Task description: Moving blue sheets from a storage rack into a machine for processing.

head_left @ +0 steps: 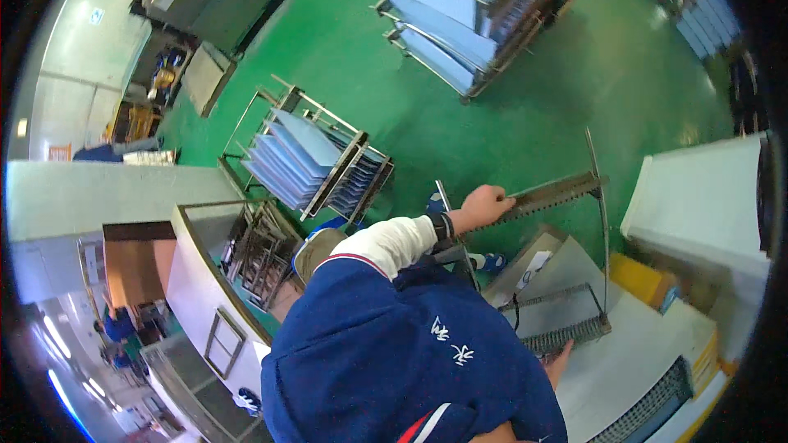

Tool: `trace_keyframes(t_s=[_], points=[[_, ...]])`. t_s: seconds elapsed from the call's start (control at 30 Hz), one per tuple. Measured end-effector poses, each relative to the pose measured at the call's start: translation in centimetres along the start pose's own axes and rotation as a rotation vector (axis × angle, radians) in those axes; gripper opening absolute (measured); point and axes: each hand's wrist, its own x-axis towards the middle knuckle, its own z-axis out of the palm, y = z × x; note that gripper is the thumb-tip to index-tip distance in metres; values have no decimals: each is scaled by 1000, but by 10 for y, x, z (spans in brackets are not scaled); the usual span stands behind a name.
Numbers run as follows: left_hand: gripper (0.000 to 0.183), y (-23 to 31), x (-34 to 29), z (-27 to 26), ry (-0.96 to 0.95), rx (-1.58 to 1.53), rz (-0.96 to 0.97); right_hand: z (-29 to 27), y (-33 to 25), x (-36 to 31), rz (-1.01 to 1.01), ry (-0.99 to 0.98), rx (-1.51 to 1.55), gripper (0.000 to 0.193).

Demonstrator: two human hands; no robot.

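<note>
Toothed metal rack [548,196], hand-held, over a pale worktop

Left hand [483,205]: arm bent, reaching far and right from a white sleeve [402,244]; dark wristband [442,228]; fingers curled closed on the left end of the rack's far toothed bar.
Right hand [559,365]: low and near, at the underside of the near toothed bar [566,335], fingers touching it; mostly hidden by the jacket [353,353], so how firmly it grips cannot be told.
Rack: tilted, its two bars joined by a thin rod at right.
Writing: white characters on the navy jacket; a small sign [97,15] on the far-left wall, too small to read.
Surface: pale grey worktop [636,353], near right; a dark toothed strip [648,402] on it; a yellow carton [636,279] beside it.
Room: green floor [648,90]; two wheeled racks of blue panels, one far centre [447,29], one left of centre [300,156].
</note>
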Motion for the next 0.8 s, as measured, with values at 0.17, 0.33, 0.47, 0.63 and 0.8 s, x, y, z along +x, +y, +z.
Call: trace_keyframes(t_s=[0.17,0.33,0.47,0.63,0.8], points=[[42,-37,-6,-127,334,6,-35,125,-54,38,-84,-291,-103,52],[43,-61,-45,-251,625,-39,-103,299,-107,12,-350,-471,-499,49],[42,-95,-84,-314,876,-254,-92,438,-134,-27,-239,-571,-467,51],[36,-95,-135,-362,1094,-461,-115,574,-143,-43,-337,-715,-579,42],[35,-102,-164,-385,1332,-648,-67,696,-143,-74,-393,-920,-713,37]])
